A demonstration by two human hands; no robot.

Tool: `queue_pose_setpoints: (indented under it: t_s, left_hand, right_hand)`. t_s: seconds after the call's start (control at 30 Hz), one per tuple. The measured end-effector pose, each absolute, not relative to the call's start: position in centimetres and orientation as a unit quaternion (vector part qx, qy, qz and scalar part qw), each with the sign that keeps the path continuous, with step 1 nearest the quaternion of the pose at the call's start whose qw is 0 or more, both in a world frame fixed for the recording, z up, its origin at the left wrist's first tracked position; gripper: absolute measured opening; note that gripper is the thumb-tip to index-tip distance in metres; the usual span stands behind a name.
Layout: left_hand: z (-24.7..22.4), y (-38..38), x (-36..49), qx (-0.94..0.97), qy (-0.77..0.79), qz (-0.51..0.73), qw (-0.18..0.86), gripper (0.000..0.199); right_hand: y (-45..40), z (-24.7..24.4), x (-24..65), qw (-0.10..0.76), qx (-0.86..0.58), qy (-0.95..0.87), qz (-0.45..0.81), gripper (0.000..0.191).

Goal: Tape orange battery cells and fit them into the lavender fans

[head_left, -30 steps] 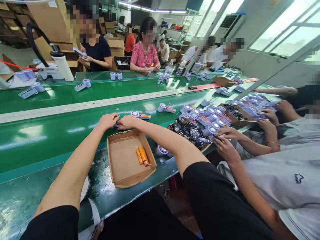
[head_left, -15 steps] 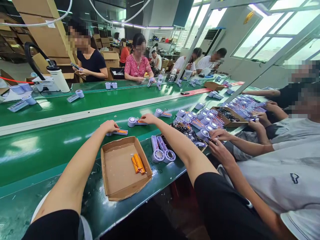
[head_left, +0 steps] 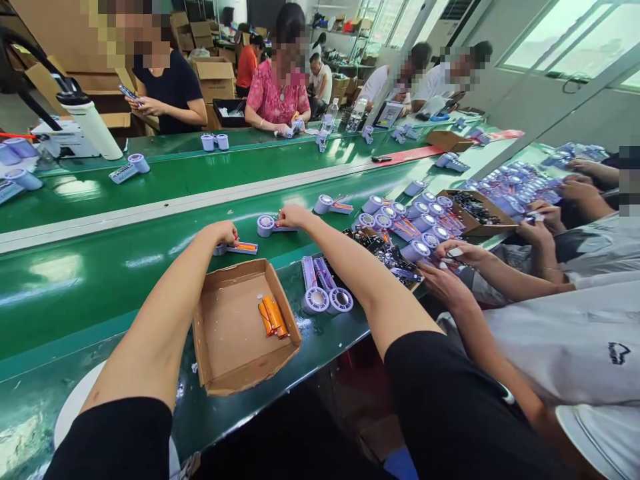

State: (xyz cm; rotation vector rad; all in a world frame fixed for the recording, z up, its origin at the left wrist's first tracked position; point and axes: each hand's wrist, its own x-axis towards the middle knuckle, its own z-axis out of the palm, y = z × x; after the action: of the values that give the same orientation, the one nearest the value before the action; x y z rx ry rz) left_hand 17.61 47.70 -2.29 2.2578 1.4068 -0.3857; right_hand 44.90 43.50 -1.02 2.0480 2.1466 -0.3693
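My left hand (head_left: 221,233) is closed at the neck of a lilac handheld-fan half shell (head_left: 251,251), with an orange battery (head_left: 244,246) lying in its handle. Whatever its fingertips pinch is too small to make out. Over a second lilac fan half shell (head_left: 265,226), my right hand (head_left: 293,217) is closed where the round head meets the handle; its fingers cover what they pinch. Both shells lie on the green conveyor belt. Nearer me, a shallow cardboard box (head_left: 225,353) holds several orange batteries (head_left: 273,316).
Two lilac fan shells (head_left: 315,300) lie right of the box. Another shell (head_left: 325,204) with wires rests beyond my right hand. Many shells (head_left: 423,211) and a box of black parts (head_left: 385,255) crowd the right, beside a co-worker's hands (head_left: 450,283). A metal divider (head_left: 165,205) crosses behind.
The camera view has tilted downward. Both my hands remain at the same two shells; the right fingers now cover the orange seen there before. The person in pink opposite now handles a fan part.
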Motion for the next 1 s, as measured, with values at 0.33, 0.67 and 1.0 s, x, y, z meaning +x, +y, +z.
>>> queue_pose_setpoints:
  t_s: [0.33,0.67,1.0]
  left_hand:
    - [2.5,39.2,14.7,0.831,0.532,0.045,0.156,0.057]
    - [-6.4,7.7,-15.9,0.864,0.500,0.054,0.038,0.075]
    - [-2.6,7.0,-10.4,0.799,0.583,0.144,-0.019,0.051]
  right_hand:
    - [37.4,4.0,41.9,0.026,0.736,0.675,-0.053,0.045]
    - [13.8,3.7,38.6,-0.185,0.418,0.823,-0.336,0.025]
    - [8.3,0.7,24.4,-0.230,0.425,0.737,-0.471,0.046]
